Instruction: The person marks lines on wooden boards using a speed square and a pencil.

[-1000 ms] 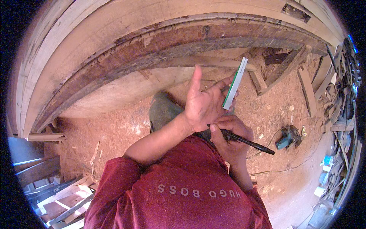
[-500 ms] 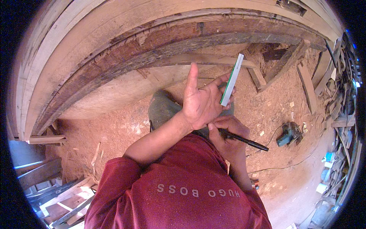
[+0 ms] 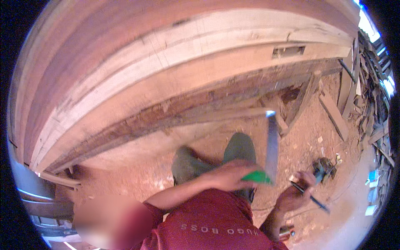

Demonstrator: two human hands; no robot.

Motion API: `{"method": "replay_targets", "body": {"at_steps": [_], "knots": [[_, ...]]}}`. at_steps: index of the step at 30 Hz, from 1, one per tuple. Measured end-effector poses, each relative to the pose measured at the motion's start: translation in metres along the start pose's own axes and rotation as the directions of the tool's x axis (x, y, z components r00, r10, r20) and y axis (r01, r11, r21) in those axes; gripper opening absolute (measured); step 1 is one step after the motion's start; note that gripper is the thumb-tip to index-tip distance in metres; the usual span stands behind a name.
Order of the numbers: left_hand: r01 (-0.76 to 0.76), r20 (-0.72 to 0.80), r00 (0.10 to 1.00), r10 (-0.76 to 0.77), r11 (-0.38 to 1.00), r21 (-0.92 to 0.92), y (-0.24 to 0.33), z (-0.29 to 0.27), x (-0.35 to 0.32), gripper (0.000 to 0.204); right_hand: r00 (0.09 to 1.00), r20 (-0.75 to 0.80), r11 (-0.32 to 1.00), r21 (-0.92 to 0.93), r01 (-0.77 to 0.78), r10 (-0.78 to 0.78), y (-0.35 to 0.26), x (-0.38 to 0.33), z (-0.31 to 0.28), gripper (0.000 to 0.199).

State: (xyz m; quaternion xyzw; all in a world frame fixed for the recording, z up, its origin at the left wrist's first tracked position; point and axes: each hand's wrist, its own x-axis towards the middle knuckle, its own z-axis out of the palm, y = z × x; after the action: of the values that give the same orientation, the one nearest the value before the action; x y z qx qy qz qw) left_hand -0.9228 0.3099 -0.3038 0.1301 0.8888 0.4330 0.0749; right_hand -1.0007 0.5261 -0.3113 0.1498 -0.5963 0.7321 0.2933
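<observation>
My left hand (image 3: 229,175) is closed around the green handle (image 3: 257,177) of a square, a measuring tool. Its straight metal blade (image 3: 271,146) points away from me, toward the planked wooden hull. To the right, my right hand (image 3: 298,191) grips a slim black pen-like stick (image 3: 314,201), which slants down to the right. Both hands are smeared by motion, so single fingers are hard to make out. The two hands are apart, in front of my dark red shirt and just beyond my bent knees.
A curved wooden hull (image 3: 200,66) with a rectangular slot (image 3: 288,51) spans the far side. Wooden props (image 3: 333,116) lean at the right near a scrap wood pile (image 3: 375,104). A power tool (image 3: 324,170) lies on the dusty floor. A blurred patch covers the lower left.
My view has tilted up, showing more hull. My left hand has turned over, bringing the green handle and blade into view. My right hand has moved away to the right with the black stick.
</observation>
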Motion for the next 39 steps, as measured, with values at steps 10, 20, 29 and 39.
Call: {"method": "replay_targets", "body": {"at_steps": [10,20,29,39], "knots": [[0.012,-0.281,0.881,0.382,0.573,0.82,0.024,-0.047,0.006,0.049,0.857,0.357,0.926,-0.203,-0.319,0.373,0.026,0.004,0.011,0.053],[0.53,-0.615,0.689,0.384,0.312,0.788,0.016,-0.119,-0.089,0.061,0.516,0.852,0.868,0.187,-0.46,0.09,0.022,-0.011,0.213,0.031],[0.458,-0.415,0.881,0.229,-0.188,0.869,0.057,-0.193,-0.102,0.085,0.503,0.861,0.792,0.251,-0.557,0.081,0.016,-0.01,0.261,0.024],[0.384,-0.349,0.916,0.198,-0.178,0.906,0.074,-0.214,-0.095,0.089,0.773,0.612,0.905,0.218,-0.364,0.164,0.003,0.008,0.249,0.019]]}}
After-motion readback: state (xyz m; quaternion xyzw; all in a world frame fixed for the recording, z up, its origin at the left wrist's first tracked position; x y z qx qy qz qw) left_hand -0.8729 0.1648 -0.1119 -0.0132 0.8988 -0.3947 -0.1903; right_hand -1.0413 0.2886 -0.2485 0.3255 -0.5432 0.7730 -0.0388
